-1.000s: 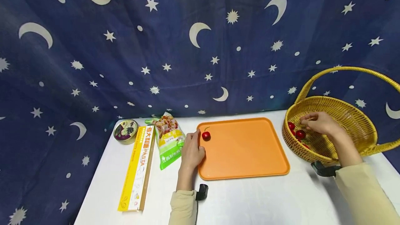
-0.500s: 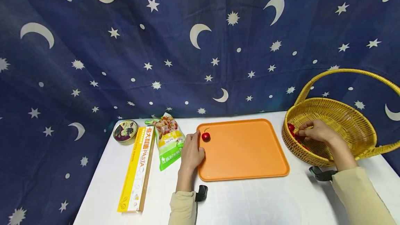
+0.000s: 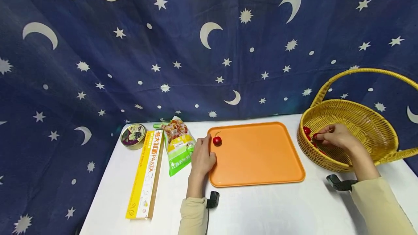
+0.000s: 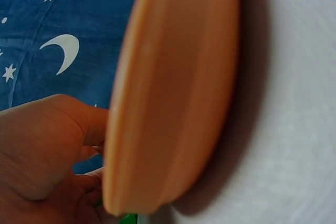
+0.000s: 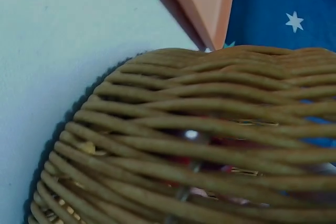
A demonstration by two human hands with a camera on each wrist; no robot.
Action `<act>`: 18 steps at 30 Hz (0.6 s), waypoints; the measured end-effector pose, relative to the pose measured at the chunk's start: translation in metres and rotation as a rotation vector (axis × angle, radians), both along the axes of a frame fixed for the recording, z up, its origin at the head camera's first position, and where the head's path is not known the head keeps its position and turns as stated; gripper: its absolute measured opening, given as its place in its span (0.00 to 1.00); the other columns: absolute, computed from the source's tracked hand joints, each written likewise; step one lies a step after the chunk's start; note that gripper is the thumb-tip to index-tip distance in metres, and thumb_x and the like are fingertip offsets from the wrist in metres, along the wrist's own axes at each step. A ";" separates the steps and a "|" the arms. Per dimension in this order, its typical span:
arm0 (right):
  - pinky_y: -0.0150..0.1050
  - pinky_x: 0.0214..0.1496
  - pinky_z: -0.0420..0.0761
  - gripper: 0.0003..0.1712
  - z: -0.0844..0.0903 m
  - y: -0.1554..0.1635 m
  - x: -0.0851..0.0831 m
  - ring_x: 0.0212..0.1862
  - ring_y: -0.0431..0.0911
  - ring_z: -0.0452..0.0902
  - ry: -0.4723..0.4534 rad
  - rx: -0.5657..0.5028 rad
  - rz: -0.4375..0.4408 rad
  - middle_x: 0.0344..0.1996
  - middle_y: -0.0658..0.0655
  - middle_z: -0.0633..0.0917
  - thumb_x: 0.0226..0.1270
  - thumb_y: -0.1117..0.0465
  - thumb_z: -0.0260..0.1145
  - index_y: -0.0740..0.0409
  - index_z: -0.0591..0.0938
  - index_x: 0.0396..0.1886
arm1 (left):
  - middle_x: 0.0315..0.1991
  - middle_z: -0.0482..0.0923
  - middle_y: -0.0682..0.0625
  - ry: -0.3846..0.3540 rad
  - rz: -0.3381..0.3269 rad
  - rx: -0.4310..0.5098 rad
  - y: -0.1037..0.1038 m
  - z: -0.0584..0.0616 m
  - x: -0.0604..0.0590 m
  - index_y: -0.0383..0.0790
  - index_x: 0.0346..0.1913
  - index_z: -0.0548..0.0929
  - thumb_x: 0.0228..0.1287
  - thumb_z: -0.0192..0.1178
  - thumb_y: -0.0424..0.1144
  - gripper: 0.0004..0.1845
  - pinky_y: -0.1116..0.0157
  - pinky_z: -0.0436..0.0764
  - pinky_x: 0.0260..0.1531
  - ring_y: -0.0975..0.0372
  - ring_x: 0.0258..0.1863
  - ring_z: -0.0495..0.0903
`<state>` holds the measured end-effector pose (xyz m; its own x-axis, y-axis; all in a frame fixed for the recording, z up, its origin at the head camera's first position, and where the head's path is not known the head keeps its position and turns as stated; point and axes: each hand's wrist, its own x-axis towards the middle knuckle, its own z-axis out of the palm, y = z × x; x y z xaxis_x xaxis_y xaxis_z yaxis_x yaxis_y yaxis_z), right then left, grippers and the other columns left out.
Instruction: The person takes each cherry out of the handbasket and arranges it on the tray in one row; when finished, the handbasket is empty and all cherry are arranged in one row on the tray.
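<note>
An orange tray (image 3: pixel 258 155) lies mid-table with one red cherry (image 3: pixel 217 141) near its far left corner. My left hand (image 3: pixel 201 157) rests against the tray's left rim, fingers straight and pointing toward that cherry; in the left wrist view the hand (image 4: pixel 47 156) sits beside the tray rim (image 4: pixel 173 103). My right hand (image 3: pixel 336 137) is inside the yellow wicker basket (image 3: pixel 369 115) at the right, its fingertips pinching a red cherry (image 3: pixel 315 136). Another cherry (image 3: pixel 306 130) lies by the basket's left wall. Through the weave (image 5: pixel 184 108) red shapes (image 5: pixel 226 142) show dimly.
Left of the tray lie a snack bag (image 3: pixel 177 145), a long yellow pasta box (image 3: pixel 146 175) and a round tin (image 3: pixel 133 135). A star-patterned blue curtain (image 3: pixel 196 46) hangs behind the white table (image 3: pixel 267 209). The basket's handle (image 3: pixel 365 71) arches overhead.
My right hand has sunk lower into the basket and moved left onto the cherries, closing its fingertips on one. The left hand has stayed at the tray's rim.
</note>
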<state>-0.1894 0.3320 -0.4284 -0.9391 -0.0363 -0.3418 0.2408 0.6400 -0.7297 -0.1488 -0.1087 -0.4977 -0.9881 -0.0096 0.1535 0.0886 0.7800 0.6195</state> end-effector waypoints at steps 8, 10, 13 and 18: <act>0.37 0.32 0.83 0.29 0.004 -0.002 0.005 0.27 0.38 0.82 0.018 -0.140 -0.090 0.25 0.46 0.85 0.66 0.64 0.64 0.85 0.68 0.56 | 0.51 0.73 0.39 -0.009 0.014 -0.003 -0.001 0.001 0.002 0.35 0.68 0.72 0.54 0.60 0.27 0.33 0.51 0.76 0.49 0.48 0.50 0.75; 0.37 0.32 0.83 0.27 0.005 -0.001 0.005 0.27 0.38 0.82 0.038 -0.148 -0.089 0.25 0.44 0.85 0.67 0.64 0.64 0.85 0.71 0.55 | 0.51 0.73 0.38 -0.009 0.015 0.001 -0.001 0.001 0.002 0.35 0.68 0.72 0.53 0.60 0.27 0.34 0.51 0.76 0.49 0.48 0.50 0.75; 0.38 0.33 0.84 0.22 0.009 0.001 0.007 0.27 0.38 0.81 0.064 -0.134 -0.099 0.26 0.43 0.85 0.68 0.63 0.63 0.82 0.77 0.49 | 0.52 0.73 0.38 -0.007 0.013 0.007 -0.001 0.001 0.002 0.35 0.68 0.72 0.53 0.60 0.27 0.34 0.51 0.76 0.49 0.48 0.50 0.75; 0.37 0.32 0.82 0.22 0.019 0.003 0.011 0.27 0.38 0.80 0.083 -0.041 -0.156 0.25 0.44 0.85 0.69 0.58 0.63 0.76 0.80 0.49 | 0.52 0.73 0.38 0.000 0.000 0.011 0.000 0.004 0.001 0.34 0.67 0.72 0.53 0.60 0.27 0.33 0.51 0.76 0.50 0.48 0.50 0.75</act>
